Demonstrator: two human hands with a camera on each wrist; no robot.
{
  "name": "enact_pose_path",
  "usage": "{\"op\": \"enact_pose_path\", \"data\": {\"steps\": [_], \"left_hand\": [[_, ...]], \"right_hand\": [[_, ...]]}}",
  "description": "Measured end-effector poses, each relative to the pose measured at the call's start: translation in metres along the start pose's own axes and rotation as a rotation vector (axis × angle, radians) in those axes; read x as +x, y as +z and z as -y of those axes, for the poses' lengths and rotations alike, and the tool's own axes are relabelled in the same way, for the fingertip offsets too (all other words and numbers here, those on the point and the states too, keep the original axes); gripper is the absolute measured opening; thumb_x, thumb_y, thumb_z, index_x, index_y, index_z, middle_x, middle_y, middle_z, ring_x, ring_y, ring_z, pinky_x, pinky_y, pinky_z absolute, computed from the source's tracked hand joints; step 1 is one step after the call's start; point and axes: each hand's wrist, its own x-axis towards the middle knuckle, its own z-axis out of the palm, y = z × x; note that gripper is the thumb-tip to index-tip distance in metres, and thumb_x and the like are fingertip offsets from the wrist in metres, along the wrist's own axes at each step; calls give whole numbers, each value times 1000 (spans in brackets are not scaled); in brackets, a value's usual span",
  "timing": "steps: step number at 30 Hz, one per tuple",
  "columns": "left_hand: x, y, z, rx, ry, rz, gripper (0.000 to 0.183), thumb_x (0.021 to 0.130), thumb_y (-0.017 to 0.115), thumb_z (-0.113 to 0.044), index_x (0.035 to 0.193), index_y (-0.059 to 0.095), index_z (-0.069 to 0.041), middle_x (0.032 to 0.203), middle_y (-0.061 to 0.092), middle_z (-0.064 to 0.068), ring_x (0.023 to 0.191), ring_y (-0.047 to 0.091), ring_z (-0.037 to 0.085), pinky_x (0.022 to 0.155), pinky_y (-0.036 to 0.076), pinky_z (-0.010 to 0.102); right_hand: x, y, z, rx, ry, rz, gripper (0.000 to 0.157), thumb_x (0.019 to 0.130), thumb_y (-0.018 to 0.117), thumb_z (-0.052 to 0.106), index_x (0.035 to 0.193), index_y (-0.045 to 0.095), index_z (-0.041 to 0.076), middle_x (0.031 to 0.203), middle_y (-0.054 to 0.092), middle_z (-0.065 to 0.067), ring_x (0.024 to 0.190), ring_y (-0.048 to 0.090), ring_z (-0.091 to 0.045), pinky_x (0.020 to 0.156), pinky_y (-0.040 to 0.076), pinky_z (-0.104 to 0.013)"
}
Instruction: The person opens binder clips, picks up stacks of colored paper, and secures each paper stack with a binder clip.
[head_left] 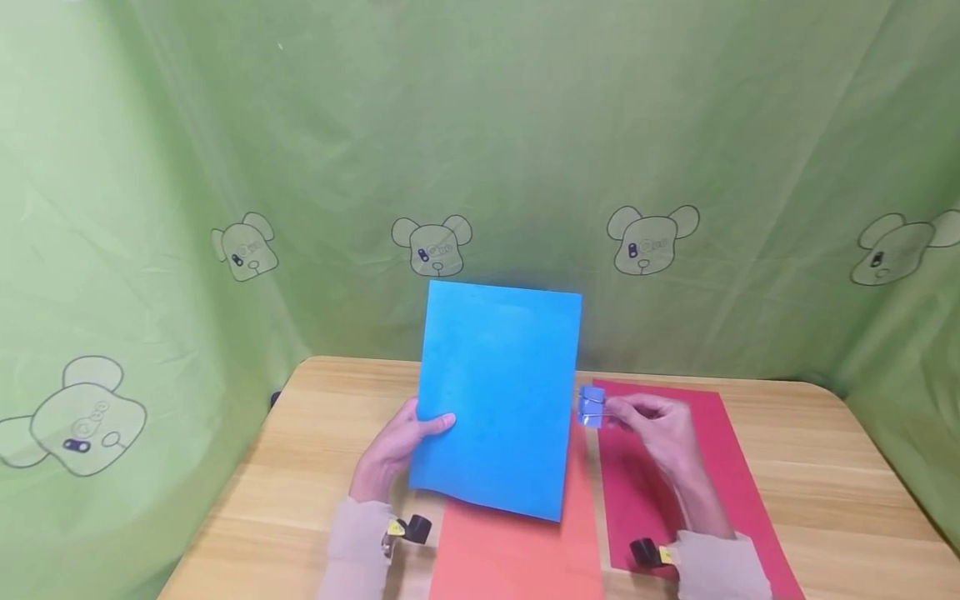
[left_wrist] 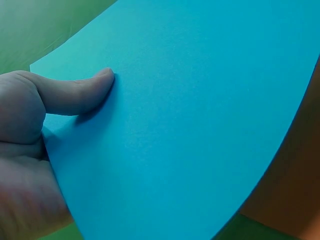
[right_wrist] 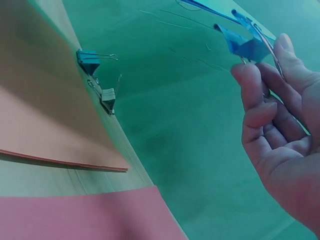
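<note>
- Blue paper (head_left: 498, 392) is up off the counter (head_left: 825, 475), leaning over the orange paper (head_left: 517, 558), and everything hangs on one pinch!
- That's the left hand (head_left: 397, 437) gripping the left edge, thumb across the front, its other fingers hidden behind; whether it's one sheet or several, I can't tell.
- The lower edge bows, so a loose thumb could let the sheet swing or, if there's a stack, fan out of line.
- Over to the right hand (head_left: 663, 429), pinching a blue binder clip (head_left: 591, 406) by its handles just beside the right edge, its mouth seemingly apart.
- Here's the danger: uneven pressure on those handles could twist the clip, snapping it on air or nipping a finger.
- Come in crooked, and it probably creases the edge or bites on a slant.
- Meanwhile, a teal clip (right_wrist: 90, 62) and a pale clip (right_wrist: 108, 100) sit near the counter's edge; a careless knock might send either over.
</note>
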Motion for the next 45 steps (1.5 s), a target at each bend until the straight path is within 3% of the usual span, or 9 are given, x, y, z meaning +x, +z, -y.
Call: {"op": "enact_pose_path", "data": {"steps": [7, 16, 22, 30, 45], "left_hand": [[1, 3, -1, -13, 0, 33, 44, 97, 69, -13, 136, 51, -1, 112, 71, 12, 102, 71, 29, 90, 57, 49], [2, 9, -1, -3, -9, 8, 49, 97, 70, -16, 139, 48, -2, 116, 70, 12, 106, 69, 30, 94, 55, 49], [3, 12, 1, 5, 14, 20, 44, 98, 70, -16, 135, 51, -2, 118, 70, 13, 110, 68, 31, 98, 53, 50], [2, 15, 1, 4, 10, 13, 44, 98, 69, -16, 135, 51, -1, 119, 70, 14, 112, 68, 32, 100, 52, 49], [2, 14, 1, 5, -13, 6, 52, 98, 70, -18, 142, 46, -2, 122, 68, 15, 111, 68, 31, 98, 53, 50]], "right_hand": [[-2, 6, 1, -57, -33, 27, 30, 92, 80, 18, 108, 76, -6, 81, 77, -2, 77, 74, -17, 68, 55, -22], [-3, 12, 3, -64, -33, 18, 29, 91, 81, 19, 108, 77, -4, 84, 77, -14, 76, 74, -20, 63, 52, -25], [-3, 19, 1, -5, -51, -6, 27, 90, 82, 14, 105, 76, -8, 78, 76, -7, 73, 75, -23, 73, 58, -24], [-5, 23, -1, 26, -89, -15, 24, 91, 79, 9, 107, 75, -10, 82, 77, 2, 74, 75, -28, 75, 59, -24], [-5, 22, 2, 39, -87, 18, 25, 91, 79, 9, 108, 75, -9, 85, 78, 1, 76, 75, -28, 75, 60, -28]]}}
